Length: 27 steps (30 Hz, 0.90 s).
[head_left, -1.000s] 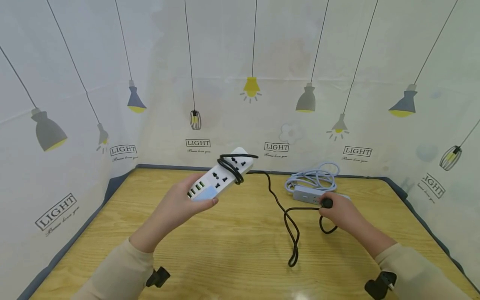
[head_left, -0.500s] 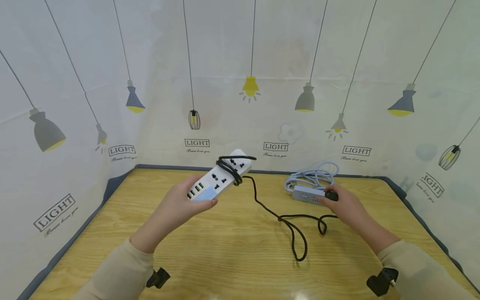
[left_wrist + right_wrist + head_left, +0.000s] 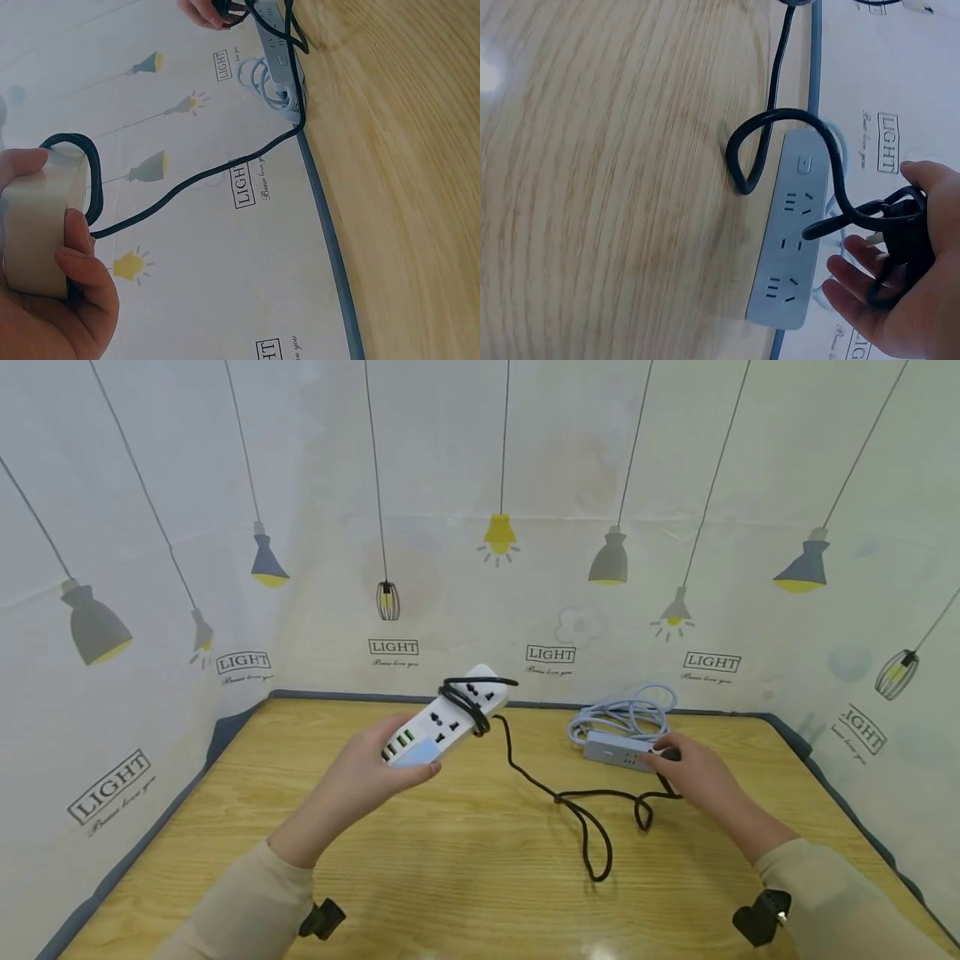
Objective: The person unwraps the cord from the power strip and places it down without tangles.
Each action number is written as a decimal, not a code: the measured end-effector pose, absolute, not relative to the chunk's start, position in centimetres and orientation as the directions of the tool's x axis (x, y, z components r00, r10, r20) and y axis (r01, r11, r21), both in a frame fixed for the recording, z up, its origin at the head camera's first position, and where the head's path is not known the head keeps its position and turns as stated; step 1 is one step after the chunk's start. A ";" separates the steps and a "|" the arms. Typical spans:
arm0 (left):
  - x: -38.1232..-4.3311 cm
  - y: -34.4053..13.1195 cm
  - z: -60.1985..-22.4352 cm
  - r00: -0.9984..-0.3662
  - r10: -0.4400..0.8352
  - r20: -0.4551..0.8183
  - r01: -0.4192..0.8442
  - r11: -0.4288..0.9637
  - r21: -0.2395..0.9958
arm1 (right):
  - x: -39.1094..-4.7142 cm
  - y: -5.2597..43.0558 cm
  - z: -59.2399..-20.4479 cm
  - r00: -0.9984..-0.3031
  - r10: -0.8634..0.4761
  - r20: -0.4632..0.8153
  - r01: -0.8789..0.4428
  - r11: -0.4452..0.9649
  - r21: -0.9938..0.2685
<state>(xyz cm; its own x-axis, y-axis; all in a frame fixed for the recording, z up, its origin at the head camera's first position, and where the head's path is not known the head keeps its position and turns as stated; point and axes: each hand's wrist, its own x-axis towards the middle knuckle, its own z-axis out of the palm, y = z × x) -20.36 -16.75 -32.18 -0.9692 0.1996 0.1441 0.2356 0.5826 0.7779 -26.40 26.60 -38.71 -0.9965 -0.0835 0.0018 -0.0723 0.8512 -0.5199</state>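
Observation:
My left hand [image 3: 363, 772] grips the lower end of a white power strip [image 3: 444, 735], tilted up above the table. Black cord loops round its upper part, and its sockets face the camera in the head view. From there the black cord [image 3: 557, 797] runs down and right across the table to my right hand [image 3: 699, 770]. My right hand holds the cord's black plug [image 3: 907, 244]; a metal prong shows in the right wrist view. Just beyond that hand lies a grey-blue power strip [image 3: 611, 749], partly covered by the fingers in the head view.
A pale blue cord [image 3: 626, 718] lies coiled behind the grey-blue strip at the back of the wooden table [image 3: 450, 877]. A printed cloth backdrop [image 3: 442, 460] rises along the back and both sides, with a dark blue edge at the table.
My right hand has shifted slightly right with the plug, and the black cord's bend has swung right and flattened on the table. My left hand keeps its grip, nearly still.

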 end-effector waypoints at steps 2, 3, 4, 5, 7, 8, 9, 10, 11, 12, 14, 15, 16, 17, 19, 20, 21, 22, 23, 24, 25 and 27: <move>-20.4 -16.7 -32.2 -0.970 0.200 0.142 0.234 0.586 0.776 | -26.5 27.1 -38.8 -0.998 -0.067 0.002 -0.059 0.859 -0.508; -20.4 -16.7 -32.2 -0.970 0.199 0.140 0.233 0.585 0.777 | -26.6 27.3 -38.9 -0.998 -0.063 0.003 -0.057 0.863 -0.502; -20.4 -16.7 -32.2 -0.970 0.198 0.138 0.230 0.584 0.778 | -26.6 27.6 -39.0 -0.998 -0.059 0.003 -0.053 0.869 -0.493; -20.4 -16.7 -32.2 -0.971 0.198 0.136 0.228 0.584 0.779 | -26.7 27.8 -39.0 -0.999 -0.054 -0.003 -0.046 0.872 -0.488; -20.4 -16.7 -32.2 -0.971 0.196 0.134 0.225 0.582 0.782 | -26.8 28.2 -39.2 -0.999 -0.049 -0.017 -0.035 0.873 -0.486; -20.4 -16.7 -32.2 -0.971 0.196 0.134 0.225 0.580 0.783 | -26.9 28.4 -39.3 -0.999 -0.047 -0.023 -0.030 0.875 -0.484; -20.4 -16.7 -32.2 -0.971 0.196 0.134 0.225 0.579 0.784 | -26.9 28.6 -39.3 -0.999 -0.041 -0.030 -0.021 0.875 -0.484; -20.4 -16.7 -32.2 -0.971 0.195 0.136 0.226 0.579 0.784 | -26.9 28.8 -39.4 -0.999 -0.033 -0.034 -0.012 0.874 -0.486; -20.4 -16.7 -32.2 -0.971 0.195 0.137 0.227 0.578 0.784 | -27.0 28.9 -39.4 -0.999 -0.024 -0.034 -0.004 0.874 -0.487; -20.4 -16.7 -32.2 -0.971 0.195 0.137 0.227 0.577 0.785 | -27.0 29.1 -39.4 -0.999 -0.016 -0.028 -0.001 0.872 -0.489; -20.4 -16.7 -32.2 -0.971 0.194 0.136 0.226 0.575 0.786 | -27.1 29.2 -39.4 -1.000 0.006 -0.007 0.009 0.873 -0.488; -20.3 -16.7 -32.2 -0.972 0.193 0.135 0.223 0.575 0.787 | -27.1 29.2 -39.3 -1.000 0.018 0.012 0.010 0.872 -0.490; -20.3 -16.6 -32.2 -0.972 0.193 0.135 0.224 0.576 0.786 | -27.1 29.2 -39.2 -0.999 0.029 0.034 0.008 0.872 -0.489; -20.3 -16.6 -32.1 -0.972 0.193 0.134 0.223 0.576 0.786 | -27.0 29.1 -39.1 -0.998 0.036 0.060 0.002 0.874 -0.486; -20.2 -16.6 -32.0 -0.971 0.196 0.135 0.226 0.579 0.783 | -26.7 28.6 -38.6 -0.994 0.039 0.103 -0.015 0.876 -0.483; -20.2 -16.5 -31.9 -0.971 0.198 0.136 0.228 0.581 0.781 | -26.5 28.2 -38.2 -0.992 0.034 0.119 -0.028 0.873 -0.486; -20.1 -16.5 -31.8 -0.970 0.199 0.138 0.230 0.583 0.779 | -26.3 27.7 -37.8 -0.991 0.022 0.135 -0.047 0.870 -0.490; -20.1 -16.5 -31.8 -0.969 0.202 0.140 0.234 0.585 0.776 | -26.1 27.1 -37.3 -0.990 0.003 0.143 -0.069 0.865 -0.497; -20.1 -16.4 -31.7 -0.969 0.203 0.140 0.235 0.587 0.775 | -25.7 26.5 -36.8 -0.989 -0.020 0.150 -0.094 0.858 -0.506; -20.0 -16.4 -31.6 -0.969 0.204 0.142 0.237 0.590 0.772 | -25.4 25.8 -36.4 -0.988 -0.043 0.151 -0.115 0.850 -0.514; -20.0 -16.4 -31.6 -0.968 0.204 0.143 0.239 0.592 0.770 | -25.1 25.1 -36.0 -0.986 -0.067 0.150 -0.137 0.839 -0.527; -19.9 -16.4 -31.5 -0.967 0.207 0.147 0.244 0.591 0.769 | -24.4 23.7 -35.3 -0.983 -0.111 0.144 -0.174 0.810 -0.560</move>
